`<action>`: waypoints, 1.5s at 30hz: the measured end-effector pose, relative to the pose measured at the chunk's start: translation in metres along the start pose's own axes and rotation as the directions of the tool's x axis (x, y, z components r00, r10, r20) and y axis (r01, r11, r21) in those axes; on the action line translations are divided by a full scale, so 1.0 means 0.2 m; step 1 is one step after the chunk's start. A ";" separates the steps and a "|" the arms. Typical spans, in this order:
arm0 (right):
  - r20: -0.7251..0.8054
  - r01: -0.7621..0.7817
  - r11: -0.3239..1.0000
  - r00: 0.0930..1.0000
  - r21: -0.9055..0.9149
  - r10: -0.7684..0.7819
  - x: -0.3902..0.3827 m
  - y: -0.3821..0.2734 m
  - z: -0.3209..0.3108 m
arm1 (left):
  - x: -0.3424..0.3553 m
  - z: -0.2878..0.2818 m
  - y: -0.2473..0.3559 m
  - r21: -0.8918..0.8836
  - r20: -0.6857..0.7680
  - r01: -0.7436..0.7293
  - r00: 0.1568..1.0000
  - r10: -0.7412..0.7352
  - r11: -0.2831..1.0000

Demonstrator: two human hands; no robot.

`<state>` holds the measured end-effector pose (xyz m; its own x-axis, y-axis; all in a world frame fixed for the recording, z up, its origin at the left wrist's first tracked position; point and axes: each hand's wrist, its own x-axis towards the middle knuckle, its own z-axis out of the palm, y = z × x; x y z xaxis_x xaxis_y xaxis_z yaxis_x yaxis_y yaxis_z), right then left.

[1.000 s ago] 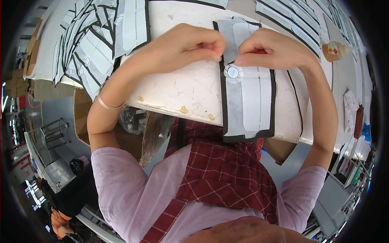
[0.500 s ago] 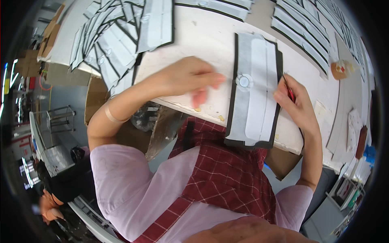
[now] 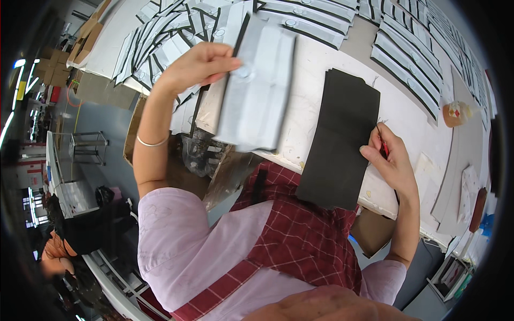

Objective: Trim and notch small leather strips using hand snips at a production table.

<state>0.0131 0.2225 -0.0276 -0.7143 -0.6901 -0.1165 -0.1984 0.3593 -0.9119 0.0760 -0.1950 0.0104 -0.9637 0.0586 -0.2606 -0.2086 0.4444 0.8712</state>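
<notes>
My left hand point(image 3: 211, 65) pinches the left edge of a light grey-white rectangular panel point(image 3: 262, 85) with black borders and a small round disc. The panel is lifted above the table and blurred. In front of me lies a black rectangular piece point(image 3: 341, 139), its near end reaching past the table edge over my apron; whether it is one layer or several I cannot tell. At its right edge, my right hand point(image 3: 390, 158) is closed around a small red tool with a thin dark tip point(image 3: 383, 147), mostly hidden by the fingers.
A pile of similar panels point(image 3: 174, 45) covers the table's far left. More panels lie in overlapping rows point(image 3: 409, 64) at the far right. A small bottle of amber liquid point(image 3: 455, 113) stands at right. Below the left front edge is an open cardboard box point(image 3: 179, 174).
My left hand, empty before, has taken the grey-white panel and carried it up and left. The black piece now shows where that panel lay. My right hand has barely moved.
</notes>
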 end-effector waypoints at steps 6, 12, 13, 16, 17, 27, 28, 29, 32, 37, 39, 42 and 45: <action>0.002 -0.024 0.999 1.000 -0.045 0.024 0.00 0.00 0.00 | -0.09 -0.31 -0.25 0.173 0.133 0.228 0.959 -0.252 0.958; 0.023 0.022 0.995 1.000 -0.098 -0.019 -0.02 0.00 -0.03 | 0.00 -0.41 -0.37 0.307 -0.102 0.229 0.973 -0.207 0.924; 0.038 0.074 0.994 0.997 -0.082 -0.071 -0.02 0.00 -0.03 | 0.01 -0.43 -0.38 0.356 -0.198 0.212 0.969 -0.148 0.910; 0.116 0.026 0.998 0.993 0.063 -0.033 0.00 -0.02 -0.03 | 0.11 -0.26 -0.16 0.689 -0.376 0.090 0.893 0.249 0.719; 0.172 -0.015 0.980 0.985 0.199 -0.020 0.00 -0.04 -0.04 | 0.15 -0.18 -0.09 0.694 -0.341 -0.059 0.851 0.400 0.718; -0.269 -0.044 0.998 0.963 -0.045 0.030 -0.18 0.05 -0.12 | 0.43 0.79 0.35 -0.046 0.495 -0.442 0.769 0.405 0.896; -0.280 -0.058 0.981 0.960 -0.184 0.005 -0.20 0.06 -0.13 | 0.44 0.80 0.38 0.039 0.564 -0.478 0.735 0.376 0.878; -0.284 -0.066 0.982 0.959 -0.176 0.013 -0.23 0.06 -0.13 | 0.45 0.81 0.40 0.123 0.629 -0.518 0.700 0.338 0.846; -0.315 -0.113 0.974 0.948 -0.197 0.046 -0.27 0.06 -0.12 | 0.49 0.83 0.43 0.128 0.683 -0.603 0.629 0.370 0.788; -0.317 -0.113 0.956 0.948 -0.271 0.022 -0.26 0.05 -0.09 | 0.58 0.85 0.36 0.019 0.700 -0.840 0.398 0.593 0.542; -0.321 -0.103 0.948 0.947 -0.300 0.001 -0.26 0.06 -0.09 | 0.60 0.83 0.40 0.082 0.800 -0.795 0.412 0.436 0.601; -0.301 -0.073 0.931 0.953 -0.358 -0.041 -0.26 0.07 -0.08 | 0.57 0.83 0.45 0.177 0.795 -0.605 0.553 0.250 0.776; -0.286 -0.062 0.923 0.957 -0.380 -0.053 -0.25 0.07 -0.09 | 0.55 0.83 0.44 0.167 0.767 -0.609 0.575 0.286 0.776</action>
<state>0.0350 0.2736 -0.0276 -0.8647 -0.4998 0.0493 -0.3934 0.6131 -0.6851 -0.0202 -0.0015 -0.0094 -0.4854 0.8462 -0.2198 0.4527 0.4583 0.7649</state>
